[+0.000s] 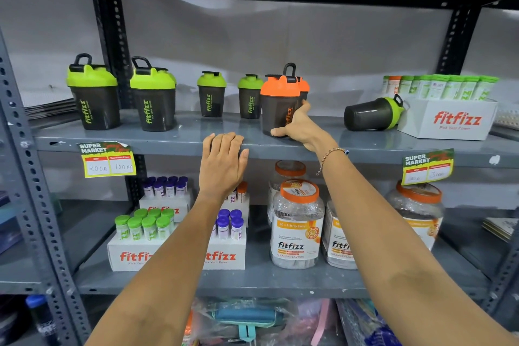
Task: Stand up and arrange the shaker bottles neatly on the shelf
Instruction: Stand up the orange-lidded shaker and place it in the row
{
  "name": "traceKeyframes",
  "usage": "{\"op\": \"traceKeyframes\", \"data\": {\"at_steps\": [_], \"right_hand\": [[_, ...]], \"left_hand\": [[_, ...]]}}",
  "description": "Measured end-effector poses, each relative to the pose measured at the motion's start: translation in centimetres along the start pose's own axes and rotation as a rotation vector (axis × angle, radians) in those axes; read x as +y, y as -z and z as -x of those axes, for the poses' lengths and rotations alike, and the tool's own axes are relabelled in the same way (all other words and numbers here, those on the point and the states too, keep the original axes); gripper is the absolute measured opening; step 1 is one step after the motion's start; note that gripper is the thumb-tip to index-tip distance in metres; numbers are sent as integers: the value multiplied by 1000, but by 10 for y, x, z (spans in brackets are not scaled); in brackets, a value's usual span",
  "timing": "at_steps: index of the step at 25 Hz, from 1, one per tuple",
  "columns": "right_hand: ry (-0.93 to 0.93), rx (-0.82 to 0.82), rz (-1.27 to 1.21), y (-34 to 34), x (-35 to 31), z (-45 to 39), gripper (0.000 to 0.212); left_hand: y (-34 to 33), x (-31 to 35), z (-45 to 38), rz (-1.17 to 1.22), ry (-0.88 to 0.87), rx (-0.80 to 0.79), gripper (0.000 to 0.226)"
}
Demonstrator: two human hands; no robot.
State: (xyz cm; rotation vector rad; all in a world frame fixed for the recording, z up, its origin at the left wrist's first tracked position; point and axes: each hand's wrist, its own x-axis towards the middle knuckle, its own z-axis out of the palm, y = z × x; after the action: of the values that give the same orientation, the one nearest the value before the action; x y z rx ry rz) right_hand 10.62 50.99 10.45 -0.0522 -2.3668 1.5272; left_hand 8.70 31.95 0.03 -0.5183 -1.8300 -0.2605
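Note:
Dark shaker bottles stand on the grey shelf (179, 137). Two large green-lidded shakers (94, 93) (153, 95) are at the left, two smaller green-lidded ones (211, 94) (250, 97) in the middle. My right hand (297, 128) grips the lower right side of an upright orange-lidded shaker (278, 101); a second orange-lidded shaker (304, 87) stands half hidden right behind it. Further right, a green-lidded shaker (373, 114) lies on its side, lid toward a white box. My left hand (223, 160) rests flat on the shelf's front edge, holding nothing.
A white fitfizz box (449, 121) with green tubes stands at the shelf's right end. Price tags (108, 160) (428, 166) hang from the shelf edge. The lower shelf holds tube boxes (134, 253) and orange-lidded jars (297, 225). Slotted uprights (28, 177) frame the left side.

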Motion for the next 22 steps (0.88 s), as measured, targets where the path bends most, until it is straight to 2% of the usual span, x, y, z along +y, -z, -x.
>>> {"op": "traceKeyframes", "data": {"at_steps": [5,9,18,22], "right_hand": [[37,74,102,-5,-3,4,130],[-19,-5,44,1,-4,5,110],[28,18,90,-6,-5,6,112],[37,48,-7,7,-6,17,97]], "left_hand": [[2,-2,0,7,-5,-36,36],[1,-3,0,8,-12,-60,36],[0,-5,0,19,-16,-65,35],[0,-6,0,24,-41,-54,37]]}}
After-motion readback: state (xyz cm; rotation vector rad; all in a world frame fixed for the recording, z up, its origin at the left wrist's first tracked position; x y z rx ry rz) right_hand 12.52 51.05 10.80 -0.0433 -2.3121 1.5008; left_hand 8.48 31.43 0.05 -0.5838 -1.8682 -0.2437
